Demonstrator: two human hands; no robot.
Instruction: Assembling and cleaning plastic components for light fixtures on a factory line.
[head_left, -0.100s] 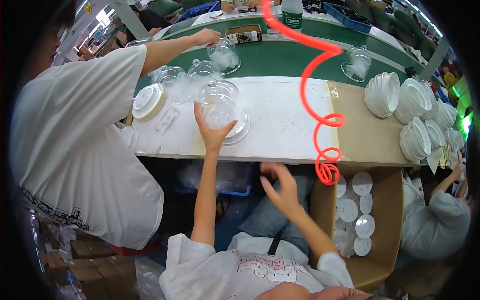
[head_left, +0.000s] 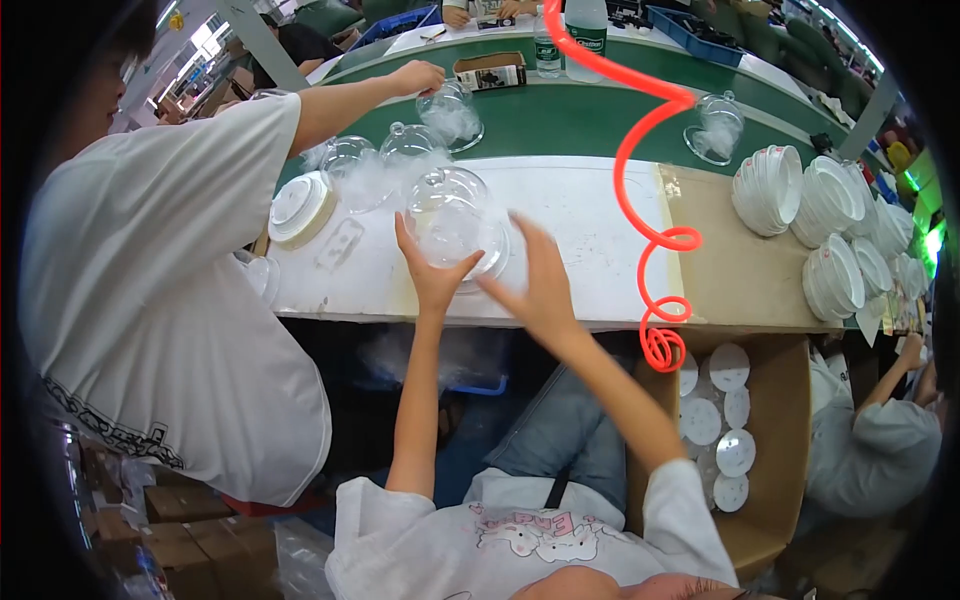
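Observation:
My left hand (head_left: 434, 283) is wrapped with thumb and fingers around the near side of a clear dome cover (head_left: 448, 200) with a small knob on top. Partly behind the dome, a round white base (head_left: 503, 248) rests on the white tabletop. My right hand (head_left: 545, 285), slightly blurred, is beside the dome's right side with thumb and fingers apart and nothing between them. Further left stand more clear domes (head_left: 408, 142) with white fluffy filling (head_left: 365, 185). A co-worker's hand (head_left: 416, 77) touches another filled dome (head_left: 452, 115) on the green surface.
A red coiled hose (head_left: 625, 165) hangs right of my hands. Stacked white bowl-like parts (head_left: 768, 190) stand at right. Below them, a cardboard box (head_left: 775, 470) holds white discs (head_left: 735, 453). A round white stack (head_left: 300, 208) sits at left near the co-worker (head_left: 170, 250).
My right hand has risen from below the table edge to the right side of the dome. My left hand stays around the dome.

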